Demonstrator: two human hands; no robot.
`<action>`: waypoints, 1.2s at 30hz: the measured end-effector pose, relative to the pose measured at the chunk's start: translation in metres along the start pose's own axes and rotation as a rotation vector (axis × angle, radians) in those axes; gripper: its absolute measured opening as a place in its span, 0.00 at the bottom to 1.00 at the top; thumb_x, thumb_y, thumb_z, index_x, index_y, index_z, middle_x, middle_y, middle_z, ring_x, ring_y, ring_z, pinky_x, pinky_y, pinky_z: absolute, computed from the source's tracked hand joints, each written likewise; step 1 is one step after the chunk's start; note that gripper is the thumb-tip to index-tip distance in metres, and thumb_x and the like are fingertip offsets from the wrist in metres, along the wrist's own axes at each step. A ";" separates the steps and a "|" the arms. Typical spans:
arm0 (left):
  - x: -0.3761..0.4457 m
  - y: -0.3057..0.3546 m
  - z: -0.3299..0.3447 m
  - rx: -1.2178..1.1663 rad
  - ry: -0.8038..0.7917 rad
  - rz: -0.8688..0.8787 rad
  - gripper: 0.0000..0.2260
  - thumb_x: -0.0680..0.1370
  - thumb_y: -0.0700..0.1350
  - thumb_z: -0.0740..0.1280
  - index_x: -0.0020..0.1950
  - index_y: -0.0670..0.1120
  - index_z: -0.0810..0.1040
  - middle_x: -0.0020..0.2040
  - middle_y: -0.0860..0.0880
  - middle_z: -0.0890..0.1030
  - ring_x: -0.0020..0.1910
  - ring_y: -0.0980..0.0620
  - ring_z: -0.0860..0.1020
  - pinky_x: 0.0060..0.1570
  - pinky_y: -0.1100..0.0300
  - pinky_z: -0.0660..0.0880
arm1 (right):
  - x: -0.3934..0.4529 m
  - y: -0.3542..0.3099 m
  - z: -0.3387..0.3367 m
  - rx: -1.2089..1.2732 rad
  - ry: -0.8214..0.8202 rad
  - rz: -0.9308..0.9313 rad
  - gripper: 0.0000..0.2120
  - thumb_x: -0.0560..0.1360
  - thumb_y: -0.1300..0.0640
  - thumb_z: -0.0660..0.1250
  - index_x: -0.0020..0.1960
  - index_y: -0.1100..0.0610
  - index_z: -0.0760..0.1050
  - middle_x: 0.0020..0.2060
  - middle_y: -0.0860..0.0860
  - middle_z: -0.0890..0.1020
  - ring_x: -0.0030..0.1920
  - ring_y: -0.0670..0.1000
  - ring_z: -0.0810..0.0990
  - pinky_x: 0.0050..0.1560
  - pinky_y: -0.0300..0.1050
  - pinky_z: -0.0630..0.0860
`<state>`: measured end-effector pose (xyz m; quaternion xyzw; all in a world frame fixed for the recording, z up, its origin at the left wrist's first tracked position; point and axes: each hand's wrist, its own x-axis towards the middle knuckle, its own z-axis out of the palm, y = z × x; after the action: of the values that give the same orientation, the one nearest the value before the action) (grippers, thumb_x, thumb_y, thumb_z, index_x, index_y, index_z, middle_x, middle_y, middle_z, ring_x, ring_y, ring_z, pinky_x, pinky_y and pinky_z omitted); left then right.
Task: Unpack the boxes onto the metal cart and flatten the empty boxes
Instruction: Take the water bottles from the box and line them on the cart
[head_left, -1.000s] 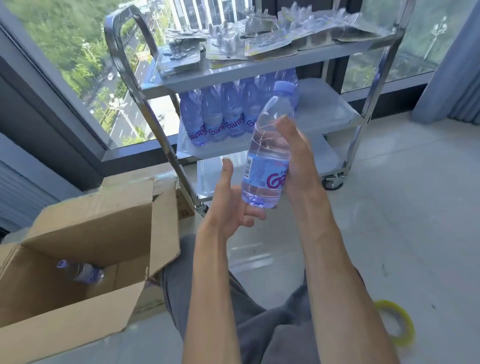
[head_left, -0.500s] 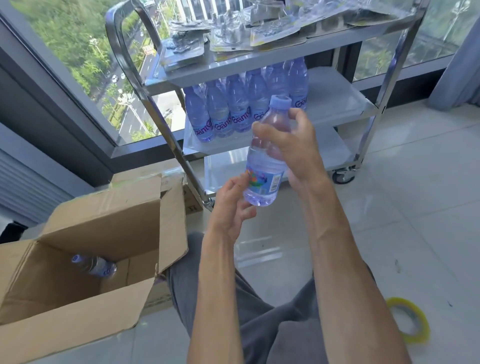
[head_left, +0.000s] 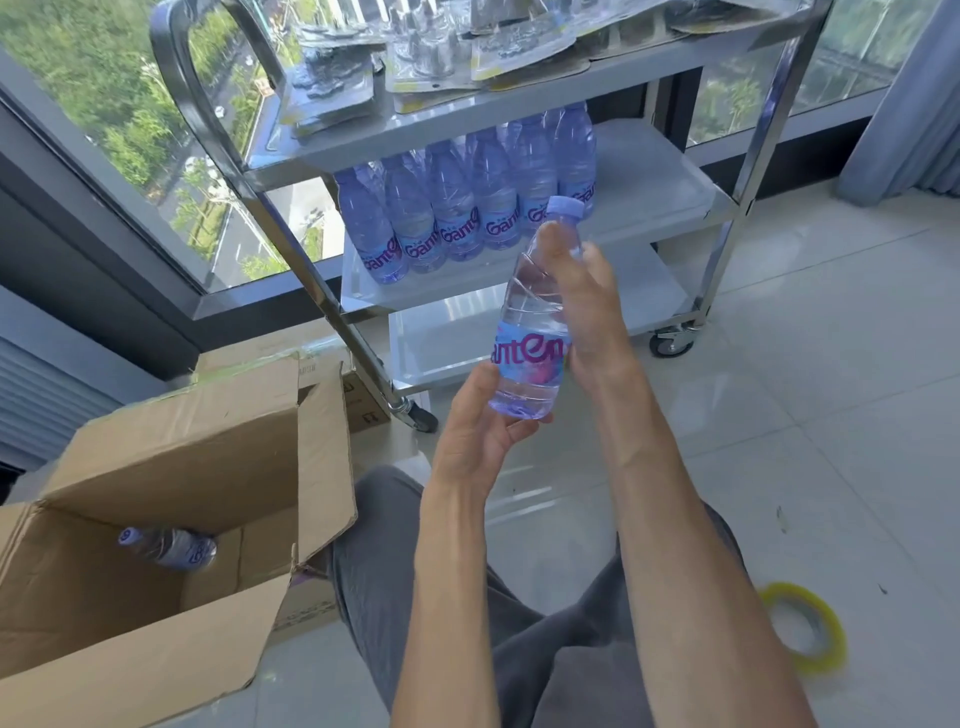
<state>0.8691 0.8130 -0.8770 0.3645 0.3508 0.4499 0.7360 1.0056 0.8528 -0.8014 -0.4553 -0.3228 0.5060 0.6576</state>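
A clear water bottle (head_left: 532, 332) with a blue cap and blue label is upright in front of the metal cart (head_left: 670, 182). My right hand (head_left: 584, 306) grips its upper half from the right. My left hand (head_left: 480, 431) cups the bottle's base from below, thumb along the label. Several matching bottles (head_left: 467, 208) stand in a row on the cart's middle shelf. An open cardboard box (head_left: 171, 545) sits on the floor at lower left, with one bottle (head_left: 169, 545) lying inside.
Blister packs (head_left: 431, 57) cover the cart's top shelf. Another carton (head_left: 358, 400) lies behind the open box by the cart's castor. A roll of yellow tape (head_left: 805, 629) rests on the tiled floor at right. A large window runs behind the cart.
The bottle has turned so its label faces me. My left hand has come up under its base and now touches it. My right hand's grip has shifted on the upper half.
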 end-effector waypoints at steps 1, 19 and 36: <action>0.001 -0.003 0.001 0.009 0.014 0.015 0.35 0.65 0.63 0.78 0.61 0.40 0.75 0.56 0.40 0.81 0.47 0.44 0.81 0.49 0.49 0.77 | 0.002 0.002 0.001 -0.064 0.036 0.003 0.22 0.72 0.35 0.69 0.52 0.53 0.75 0.48 0.49 0.84 0.49 0.49 0.84 0.55 0.52 0.79; 0.016 0.015 0.002 0.145 0.026 -0.144 0.22 0.79 0.61 0.61 0.60 0.44 0.79 0.53 0.42 0.82 0.37 0.45 0.81 0.43 0.54 0.74 | 0.005 -0.001 -0.008 0.062 0.000 -0.218 0.22 0.73 0.48 0.72 0.54 0.66 0.74 0.46 0.65 0.82 0.46 0.59 0.82 0.50 0.59 0.79; 0.048 -0.010 0.050 -0.055 0.138 -0.062 0.16 0.83 0.54 0.60 0.58 0.42 0.78 0.47 0.45 0.83 0.35 0.50 0.81 0.37 0.62 0.76 | 0.014 0.011 -0.033 -0.450 0.037 -0.168 0.20 0.66 0.48 0.77 0.55 0.48 0.77 0.45 0.45 0.84 0.46 0.46 0.83 0.52 0.48 0.81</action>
<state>0.9325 0.8432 -0.8699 0.3010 0.3992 0.4606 0.7334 1.0342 0.8577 -0.8242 -0.5712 -0.4519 0.3565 0.5852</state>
